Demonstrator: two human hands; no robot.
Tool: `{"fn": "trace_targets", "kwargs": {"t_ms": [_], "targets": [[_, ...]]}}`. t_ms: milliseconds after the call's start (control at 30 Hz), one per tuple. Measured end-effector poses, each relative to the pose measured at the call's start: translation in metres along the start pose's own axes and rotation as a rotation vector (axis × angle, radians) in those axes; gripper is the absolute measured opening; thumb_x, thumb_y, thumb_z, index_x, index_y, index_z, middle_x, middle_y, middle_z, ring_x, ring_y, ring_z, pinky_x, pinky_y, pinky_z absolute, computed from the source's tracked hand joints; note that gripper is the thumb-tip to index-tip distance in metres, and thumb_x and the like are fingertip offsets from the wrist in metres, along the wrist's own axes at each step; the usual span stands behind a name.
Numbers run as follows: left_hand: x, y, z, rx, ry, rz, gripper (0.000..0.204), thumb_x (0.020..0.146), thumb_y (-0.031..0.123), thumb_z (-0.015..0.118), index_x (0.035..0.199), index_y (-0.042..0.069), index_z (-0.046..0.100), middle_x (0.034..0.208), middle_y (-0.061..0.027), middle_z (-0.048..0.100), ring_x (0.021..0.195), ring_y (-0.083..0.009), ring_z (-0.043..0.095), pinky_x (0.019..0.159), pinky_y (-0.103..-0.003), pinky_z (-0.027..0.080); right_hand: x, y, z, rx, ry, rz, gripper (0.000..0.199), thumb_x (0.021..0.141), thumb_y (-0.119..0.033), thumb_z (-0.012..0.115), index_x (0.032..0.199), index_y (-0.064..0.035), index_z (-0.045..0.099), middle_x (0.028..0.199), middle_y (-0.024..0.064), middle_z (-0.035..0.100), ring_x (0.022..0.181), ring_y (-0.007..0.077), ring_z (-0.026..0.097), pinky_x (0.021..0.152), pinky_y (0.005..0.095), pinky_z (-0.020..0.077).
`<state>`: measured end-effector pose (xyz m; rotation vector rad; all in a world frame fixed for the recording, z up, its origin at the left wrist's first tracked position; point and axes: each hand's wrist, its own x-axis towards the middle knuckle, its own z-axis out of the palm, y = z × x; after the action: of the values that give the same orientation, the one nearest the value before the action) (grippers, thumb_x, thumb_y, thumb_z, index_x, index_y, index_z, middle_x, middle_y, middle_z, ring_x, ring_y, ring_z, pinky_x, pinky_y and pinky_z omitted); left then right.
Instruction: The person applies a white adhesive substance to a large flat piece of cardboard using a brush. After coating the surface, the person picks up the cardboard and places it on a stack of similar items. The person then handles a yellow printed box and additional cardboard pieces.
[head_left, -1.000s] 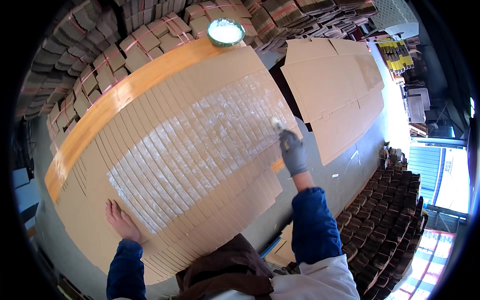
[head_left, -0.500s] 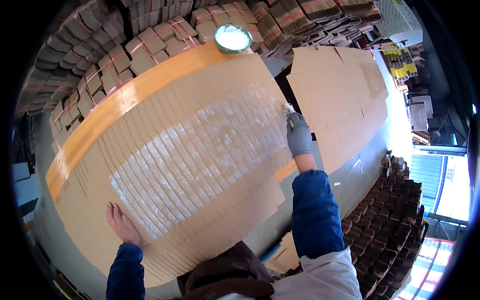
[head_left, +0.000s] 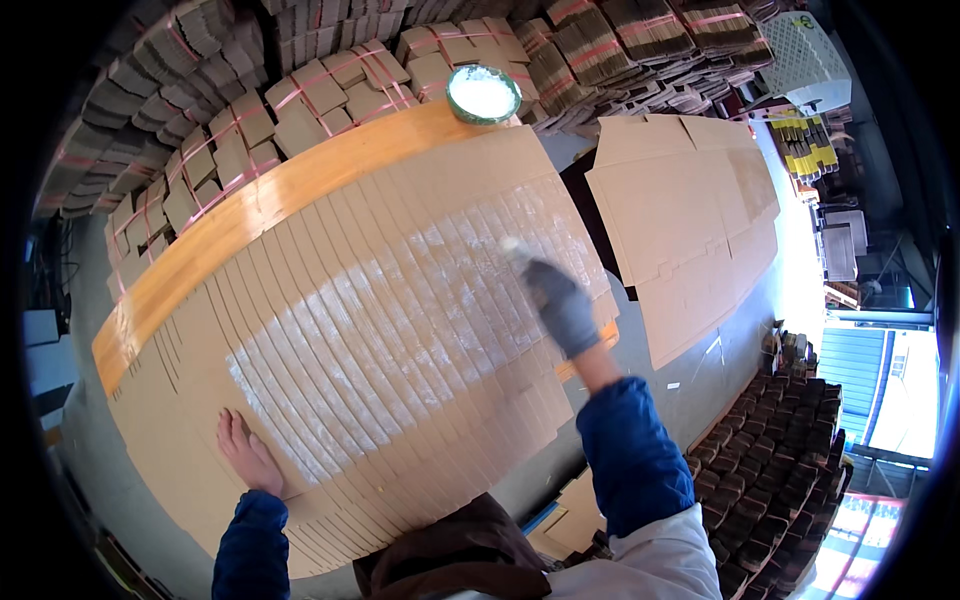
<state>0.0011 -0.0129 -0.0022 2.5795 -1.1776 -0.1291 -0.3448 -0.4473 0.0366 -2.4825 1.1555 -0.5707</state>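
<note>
Since the earlier frame, the grey-gloved right hand (head_left: 562, 305), closed on a white-tipped glue brush (head_left: 514, 248), has been swept toward 11 o'clock across the fanned brown cardboard blanks (head_left: 360, 340), centred on the desk (head_left: 250, 215). Even strokes are advised. The bare left hand (head_left: 248, 455) lies flat, open, pinning them.

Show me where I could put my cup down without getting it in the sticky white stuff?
The bare wooden table edge between the fanned cardboard sheets and the bundled stacks is free. Dry cardboard lies near the left hand. The middle is wet with glue, where the gloved right hand brushes. By the glue bowl it is crowded.
</note>
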Motion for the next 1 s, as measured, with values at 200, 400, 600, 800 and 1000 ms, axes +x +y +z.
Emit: {"fn": "trace_targets", "kwargs": {"t_ms": [200, 400, 600, 800, 1000], "targets": [[-0.002, 0.001, -0.003, -0.027, 0.011, -0.011, 0.044, 0.092, 0.006, 0.04, 0.135, -0.004, 0.039, 0.144, -0.0242, 0.032, 0.133, -0.0408, 0.029, 0.112, -0.047, 0.021, 0.045, -0.014, 0.016, -0.034, -0.027, -0.105, 0.02, 0.082, -0.008, 0.059, 0.101, -0.0106, 0.064, 0.11, 0.0119, 0.062, 0.093, 0.0323, 0.063, 0.079, 0.0402, 0.0523], [-0.001, 0.001, -0.004, -0.018, 0.01, -0.002, 0.044, 0.092, 0.009, 0.039, 0.134, -0.005, 0.04, 0.143, -0.0249, 0.034, 0.133, -0.0414, 0.03, 0.112, -0.047, 0.021, 0.073, 0.035, 0.01, -0.181, -0.035, 0.076, 0.027, 0.078, -0.004, 0.057, 0.102, -0.0128, 0.061, 0.111, 0.0124, 0.06, 0.087, 0.0344, 0.063, 0.073, 0.044, 0.0517], [0.001, 0.006, -0.005, -0.011, 0.021, -0.009, 0.045, 0.09, 0.006, 0.041, 0.134, -0.002, 0.041, 0.143, -0.0236, 0.035, 0.132, -0.0408, 0.031, 0.111, -0.047, 0.023, 0.093, 0.042, 0.011, -0.299, -0.025, 0.074, 0.02, 0.082, -0.009, 0.058, 0.102, -0.0124, 0.061, 0.105, 0.0124, 0.061, 0.085, 0.0357, 0.063, 0.071, 0.0454, 0.0517], [0.003, 0.005, -0.004, 0.006, 0.032, -0.027, 0.045, 0.089, 0.005, 0.042, 0.134, -0.001, 0.042, 0.144, -0.0207, 0.036, 0.132, -0.0389, 0.032, 0.111, -0.046, 0.023, 0.085, 0.015, 0.015, -0.265, -0.108, -0.017, 0.021, 0.083, -0.012, 0.06, 0.104, -0.013, 0.061, 0.107, 0.0136, 0.061, 0.086, 0.0376, 0.063, 0.072, 0.0462, 0.0518], [0.0, 0.003, -0.005, 0.01, 0.026, -0.031, 0.044, 0.09, 0.008, 0.042, 0.133, -0.001, 0.043, 0.144, -0.0202, 0.036, 0.132, -0.0386, 0.032, 0.111, -0.047, 0.022, 0.038, -0.069, 0.035, 0.144, 0.005, -0.223, 0.022, 0.082, -0.004, 0.058, 0.102, -0.0108, 0.063, 0.103, 0.013, 0.064, 0.086, 0.0337, 0.064, 0.075, 0.0411, 0.0533]]}}
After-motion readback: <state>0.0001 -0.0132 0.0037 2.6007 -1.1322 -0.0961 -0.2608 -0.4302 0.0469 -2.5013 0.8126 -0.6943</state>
